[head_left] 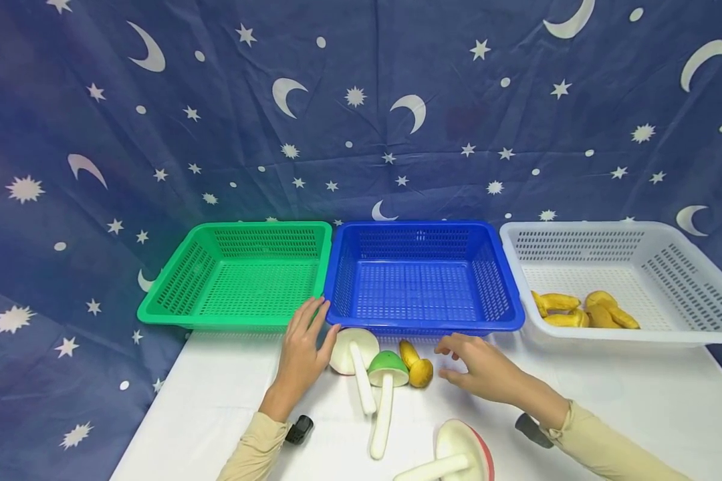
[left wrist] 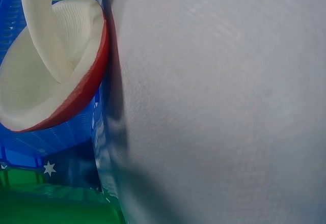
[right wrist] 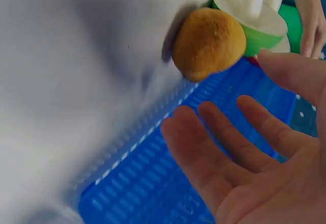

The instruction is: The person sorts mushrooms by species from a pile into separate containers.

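Observation:
My left hand (head_left: 301, 351), fingers extended, is beside a toy mushroom (head_left: 362, 381) with a pale underside; its cap (left wrist: 81, 99) is red outside in the left wrist view. Whether they touch I cannot tell. A green-capped mushroom (head_left: 384, 414) with a long white stem lies in the middle, and a small yellow-brown mushroom (head_left: 420, 373) lies to its right. Just right of that, my right hand (head_left: 481, 369) is held with fingers loosely bent and nothing in its grasp. In the right wrist view a gap separates the fingers (right wrist: 191, 137) from the brown mushroom (right wrist: 209, 43).
Another red-capped mushroom (head_left: 457, 454) lies near the front of the white table (head_left: 210, 414). Behind stand a green basket (head_left: 234, 323), a blue basket (head_left: 421, 325) and a white basket (head_left: 626, 337), which holds several yellow-brown mushrooms (head_left: 608, 310). A starry blue cloth (head_left: 349, 67) hangs behind.

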Demonstrator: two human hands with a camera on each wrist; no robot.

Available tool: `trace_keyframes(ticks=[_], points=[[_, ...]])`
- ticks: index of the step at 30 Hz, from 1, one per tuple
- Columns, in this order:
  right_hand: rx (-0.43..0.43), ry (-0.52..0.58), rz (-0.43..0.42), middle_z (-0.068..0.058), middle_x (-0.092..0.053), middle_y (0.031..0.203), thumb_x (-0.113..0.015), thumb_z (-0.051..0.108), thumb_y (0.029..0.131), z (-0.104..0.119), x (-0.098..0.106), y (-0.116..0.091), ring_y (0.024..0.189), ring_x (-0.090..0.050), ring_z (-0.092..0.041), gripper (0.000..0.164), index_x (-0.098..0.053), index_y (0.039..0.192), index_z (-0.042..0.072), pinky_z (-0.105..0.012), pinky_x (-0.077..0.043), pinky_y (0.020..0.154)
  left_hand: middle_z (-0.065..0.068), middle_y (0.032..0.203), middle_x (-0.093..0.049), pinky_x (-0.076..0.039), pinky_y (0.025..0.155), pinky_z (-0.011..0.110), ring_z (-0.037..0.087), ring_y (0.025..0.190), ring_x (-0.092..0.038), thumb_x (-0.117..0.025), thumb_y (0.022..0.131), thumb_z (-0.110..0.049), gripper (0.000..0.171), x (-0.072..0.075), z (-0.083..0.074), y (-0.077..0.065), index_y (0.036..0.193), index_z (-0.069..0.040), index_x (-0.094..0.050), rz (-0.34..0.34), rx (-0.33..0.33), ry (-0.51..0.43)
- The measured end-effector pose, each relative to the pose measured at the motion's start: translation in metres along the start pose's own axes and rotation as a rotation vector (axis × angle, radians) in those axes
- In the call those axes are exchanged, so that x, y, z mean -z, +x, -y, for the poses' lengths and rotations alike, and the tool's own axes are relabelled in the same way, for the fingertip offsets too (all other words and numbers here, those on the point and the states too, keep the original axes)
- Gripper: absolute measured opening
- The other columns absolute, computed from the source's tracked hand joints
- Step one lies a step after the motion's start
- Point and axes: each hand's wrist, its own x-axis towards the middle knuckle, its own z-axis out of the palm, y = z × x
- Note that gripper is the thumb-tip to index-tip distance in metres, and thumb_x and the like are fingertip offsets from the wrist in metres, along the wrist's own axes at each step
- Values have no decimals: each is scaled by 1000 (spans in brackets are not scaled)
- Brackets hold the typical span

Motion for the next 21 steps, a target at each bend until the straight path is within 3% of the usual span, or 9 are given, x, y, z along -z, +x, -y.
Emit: trace_keyframes(ticks=[4, 10, 16, 21], points=[[6, 3, 59, -3, -65, 96, -70, 27, 85, 0, -13, 9, 84, -60, -20, 28, -63, 105, 9, -33, -50, 68, 19, 128, -55, -35, 102, 56, 39, 124, -44, -64, 89, -21, 44, 1, 0, 0, 124, 5, -59, 4, 3, -1], [21, 7, 95, 4, -57, 84, -68, 38, 86, 0, -29, 17, 72, -53, -13, 34, -60, 104, 10, -25, -44, 60, 20, 128, -55, -35, 101, 57, 39, 123, -45, -60, 91, -25, 45, 0, 0, 0, 124, 6, -59, -2, -10, -3], [9, 36, 111, 3, -53, 72, -71, 32, 84, -2, -36, 22, 59, -42, -4, 33, -60, 103, 7, -20, -40, 49, 20, 127, -55, -34, 103, 54, 41, 122, -46, -60, 92, -25, 44, 0, 1, 0, 123, 6, -59, -8, -13, -4], [-14, 77, 99, 5, -53, 71, -74, 22, 81, -3, -39, 23, 59, -44, -4, 29, -61, 100, 6, -20, -42, 49, 21, 127, -55, -35, 101, 57, 41, 122, -46, -62, 90, -23, 44, 0, 1, 0, 123, 6, -59, -7, -15, -1]])
